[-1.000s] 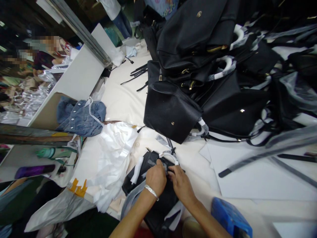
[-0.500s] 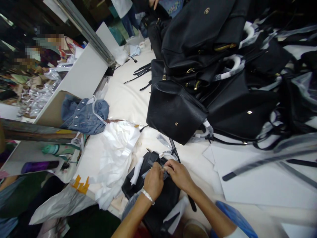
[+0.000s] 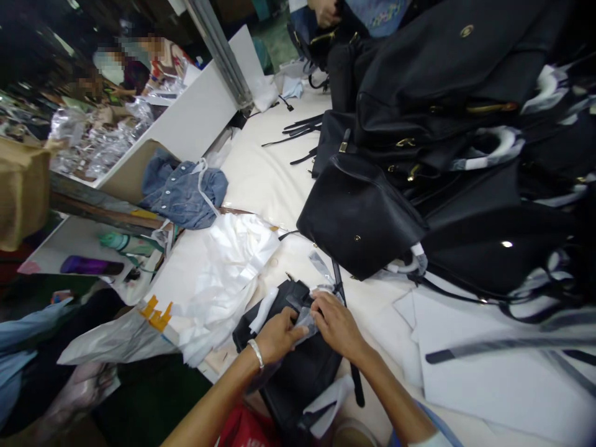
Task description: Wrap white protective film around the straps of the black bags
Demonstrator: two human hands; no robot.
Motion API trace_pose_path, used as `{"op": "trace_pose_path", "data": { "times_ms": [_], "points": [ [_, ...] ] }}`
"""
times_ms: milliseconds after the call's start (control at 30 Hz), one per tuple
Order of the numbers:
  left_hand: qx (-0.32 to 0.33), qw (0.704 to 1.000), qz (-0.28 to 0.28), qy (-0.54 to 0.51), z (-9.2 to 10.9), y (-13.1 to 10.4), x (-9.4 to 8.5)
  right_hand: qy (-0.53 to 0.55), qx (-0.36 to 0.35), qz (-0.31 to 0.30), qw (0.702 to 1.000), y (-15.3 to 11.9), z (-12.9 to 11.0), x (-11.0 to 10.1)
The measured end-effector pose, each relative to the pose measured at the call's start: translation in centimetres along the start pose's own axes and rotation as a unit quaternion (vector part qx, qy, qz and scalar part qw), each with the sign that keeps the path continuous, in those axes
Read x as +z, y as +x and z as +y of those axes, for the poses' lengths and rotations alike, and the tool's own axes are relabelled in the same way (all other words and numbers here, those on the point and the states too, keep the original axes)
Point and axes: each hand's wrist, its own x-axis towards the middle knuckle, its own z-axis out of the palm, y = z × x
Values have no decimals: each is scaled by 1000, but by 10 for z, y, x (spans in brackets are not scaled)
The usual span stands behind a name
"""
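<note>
A black bag point(image 3: 302, 379) lies on the table's front edge beneath both of my hands. My left hand point(image 3: 278, 336), a silver bracelet at its wrist, pinches a piece of clear plastic film point(image 3: 305, 320) over the top of the bag. Just to the right, my right hand point(image 3: 336, 321) has its fingers curled at the film's other side, by the bag's plastic-wrapped handle; its fingertips are partly hidden. A white wrapped roll point(image 3: 264, 309) rests on the bag's left part. Below my right hand hangs a dark strap point(image 3: 357, 382).
Several black bags point(image 3: 363, 211) are heaped at the back right. White sheets point(image 3: 493, 372) lie at the right under wrapped straps. Crumpled white wrapping point(image 3: 228, 267) and a denim garment point(image 3: 186, 192) are on the left. A co-worker's hand point(image 3: 326, 12) shows at the top.
My left hand has moved left and down, away from my right hand, drawing the clear film out between them. The camera view has shifted, so the surroundings sit elsewhere in the picture.
</note>
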Motion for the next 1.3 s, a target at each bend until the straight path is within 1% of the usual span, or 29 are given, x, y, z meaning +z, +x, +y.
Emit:
{"op": "trace_pose_path", "data": {
  "times_ms": [67,133,233,300,333,400,467,567,633,767,900,967,1033,1100,1167,1200,1300],
  "points": [
    [19,1000,-10,13,-3,-4,-7,2,0,-18,1000,3,-1,-2],
    [37,999,-32,19,-7,-8,-11,-7,1,-34,999,5,0,-1],
    [32,997,-73,-19,-14,-13,-13,-30,-4,-51,998,8,2,6],
    [3,990,-103,-93,-20,-14,-11,-41,-1,-56,998,9,6,14],
    [-16,981,-126,-143,-23,-14,-10,-48,1,-56,997,10,8,19],
    [-53,953,-180,-237,-28,-13,-7,-72,7,-50,996,11,11,27],
    [-65,933,-210,-283,-31,-11,-5,-110,19,-36,993,11,12,33],
    [-51,933,-214,-286,-33,-7,-5,-172,49,-23,984,10,11,38],
    [-41,933,-217,-285,-33,-5,-6,-200,79,-27,976,10,10,39],
    [-40,922,-225,-312,-34,-2,-6,-197,137,-45,970,17,13,38],
    [-56,923,-212,-315,-38,-2,-4,-187,147,-50,970,22,14,24],
    [-56,926,-207,-311,-40,-4,-3,-180,168,-19,969,15,11,13],
    [-53,928,-206,-307,-41,-6,-2,-160,206,11,965,1,5,3],
    [-54,932,-198,-300,-41,-8,0,-121,236,1,964,-17,-3,-2],
    [-55,937,-186,-290,-40,-11,1,-81,243,-27,966,-32,-10,-1],
    [-54,940,-180,-286,-38,-12,1,-65,242,-31,968,-38,-13,0],
    [-52,945,-170,-275,-35,-15,2,-47,232,-14,971,-43,-16,7]
  ]
}}
